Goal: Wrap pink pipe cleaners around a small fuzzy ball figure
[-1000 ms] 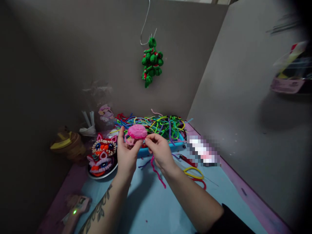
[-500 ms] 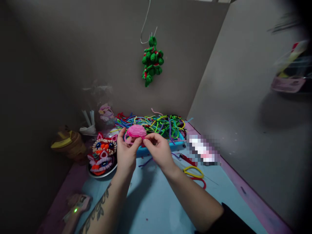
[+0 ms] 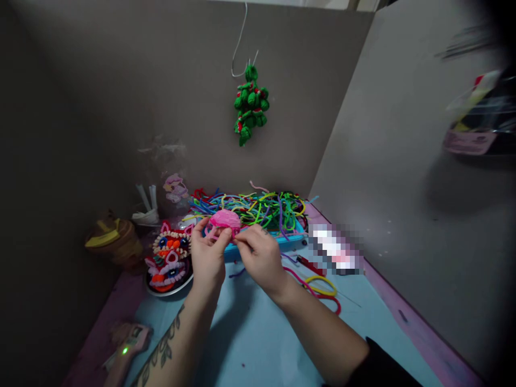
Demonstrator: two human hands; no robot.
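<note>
My left hand (image 3: pixel 208 252) is closed on a rounded pink pipe-cleaner piece (image 3: pixel 224 219), holding its lower edge between thumb and fingers. Loops of lighter pink show at the left side of the piece. Close beside it, my right hand (image 3: pixel 262 258) pinches at a pink pipe cleaner (image 3: pixel 296 276) by the piece's lower right edge. A length of that pink strand comes out past my right wrist over the table. My fingers hide where strand and piece meet.
Behind my hands, a blue tray (image 3: pixel 288 242) overflows with coloured pipe cleaners. At left stand a metal bowl (image 3: pixel 171 293) of fuzzy lion-like heads and a pink glue gun (image 3: pixel 133 341) with a green light. Yellow-and-red-handled scissors (image 3: pixel 328 285) lie at right. A green ornament (image 3: pixel 250 105) hangs above.
My right hand has rolled over, its back now facing up more, still pinching at the pink piece. A pink strand has come into view past my right wrist. The view has shifted slightly.
</note>
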